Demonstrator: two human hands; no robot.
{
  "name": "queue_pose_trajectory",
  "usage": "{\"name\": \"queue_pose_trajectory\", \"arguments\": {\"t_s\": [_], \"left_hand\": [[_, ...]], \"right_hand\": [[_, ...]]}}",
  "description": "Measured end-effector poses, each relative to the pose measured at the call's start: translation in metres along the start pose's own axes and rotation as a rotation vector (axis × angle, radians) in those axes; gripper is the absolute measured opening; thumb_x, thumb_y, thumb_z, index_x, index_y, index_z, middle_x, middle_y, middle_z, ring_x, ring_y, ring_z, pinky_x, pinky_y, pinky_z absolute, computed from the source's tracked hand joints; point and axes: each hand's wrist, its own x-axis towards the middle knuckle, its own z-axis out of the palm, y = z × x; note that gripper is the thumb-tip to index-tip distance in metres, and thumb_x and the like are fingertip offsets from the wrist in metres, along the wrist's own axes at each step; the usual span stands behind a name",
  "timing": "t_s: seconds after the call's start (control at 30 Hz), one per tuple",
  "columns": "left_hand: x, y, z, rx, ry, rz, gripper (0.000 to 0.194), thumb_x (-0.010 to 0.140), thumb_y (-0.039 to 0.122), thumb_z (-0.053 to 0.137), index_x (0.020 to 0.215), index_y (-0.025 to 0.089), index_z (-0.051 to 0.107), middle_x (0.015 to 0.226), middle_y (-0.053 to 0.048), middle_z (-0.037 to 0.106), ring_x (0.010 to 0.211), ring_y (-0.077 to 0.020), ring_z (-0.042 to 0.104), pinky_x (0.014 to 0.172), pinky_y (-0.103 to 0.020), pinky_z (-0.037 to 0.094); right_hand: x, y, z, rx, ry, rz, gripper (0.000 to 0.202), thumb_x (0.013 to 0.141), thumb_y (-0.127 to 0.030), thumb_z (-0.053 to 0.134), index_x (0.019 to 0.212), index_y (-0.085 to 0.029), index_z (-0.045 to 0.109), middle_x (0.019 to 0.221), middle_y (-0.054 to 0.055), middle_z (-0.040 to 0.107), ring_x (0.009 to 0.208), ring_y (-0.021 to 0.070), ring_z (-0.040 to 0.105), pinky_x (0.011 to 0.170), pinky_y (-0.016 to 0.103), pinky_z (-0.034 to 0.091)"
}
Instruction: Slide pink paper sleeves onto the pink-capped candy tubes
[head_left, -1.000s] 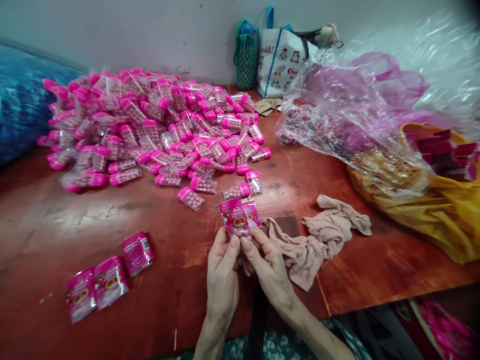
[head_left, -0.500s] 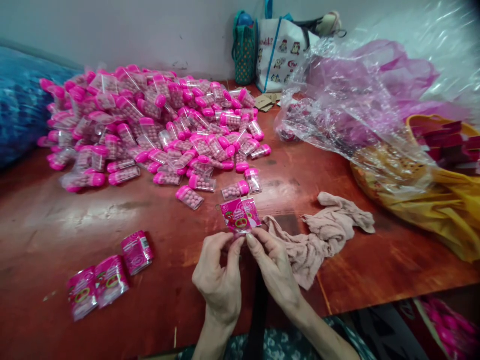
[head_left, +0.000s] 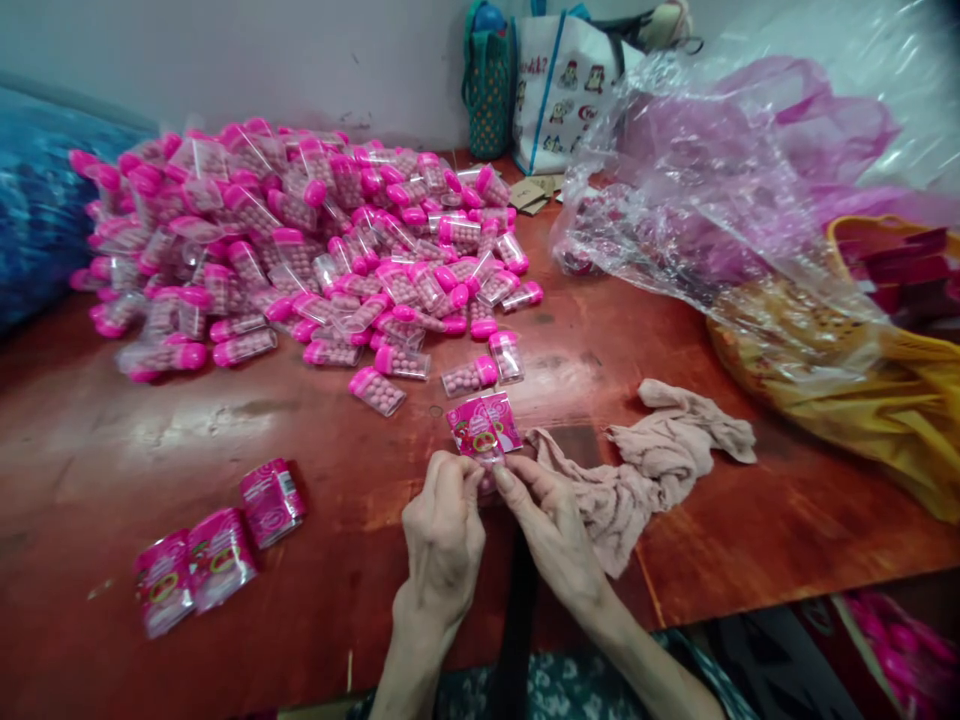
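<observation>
Both hands meet near the table's front edge, at a pink printed packet [head_left: 484, 425]. My left hand [head_left: 446, 520] pinches the packet's lower left side, and my right hand [head_left: 551, 520] pinches its lower right side. Pink balls show faintly between the fingertips; the fingers hide the rest. Just beyond the packet lie loose clear containers with pink caps and pink balls, one of them [head_left: 469, 376] close to it. A large heap of such containers [head_left: 300, 240] stands behind. At the left, pink printed packets [head_left: 222, 558] lie on the table.
A crumpled beige cloth [head_left: 660, 450] lies right of my right hand. Clear and pink plastic sheeting [head_left: 712, 190] covers part of a yellow basket [head_left: 817, 380] at the right. A blue bag [head_left: 52, 210] is far left; a white bag [head_left: 562, 100] stands behind.
My left hand has turned, its fingers now more curled at the packet's lower side. The packet has shifted slightly, and more of the pink balls shows. The view has shifted slightly.
</observation>
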Motion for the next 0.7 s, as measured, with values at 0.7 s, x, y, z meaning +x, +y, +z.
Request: {"name": "queue_pose_trajectory", "arguments": {"t_s": [0.7], "left_hand": [[0.008, 0.004, -0.006, -0.891, 0.101, -0.64, 0.009, 0.076, 0.022, 0.065, 0.081, 0.017, 0.06, 0.058, 0.006, 0.057, 0.044, -0.0031, 0.046, 0.042, -0.012, 0.037]], "right_hand": [[-0.001, -0.016, -0.007, -0.086, -0.165, -0.017, 0.014, 0.086, -0.025, 0.053, 0.088, -0.016, 0.063, 0.077, 0.001, 0.064, 0.07, 0.013, 0.057, 0.067, 0.023, 0.045]]}}
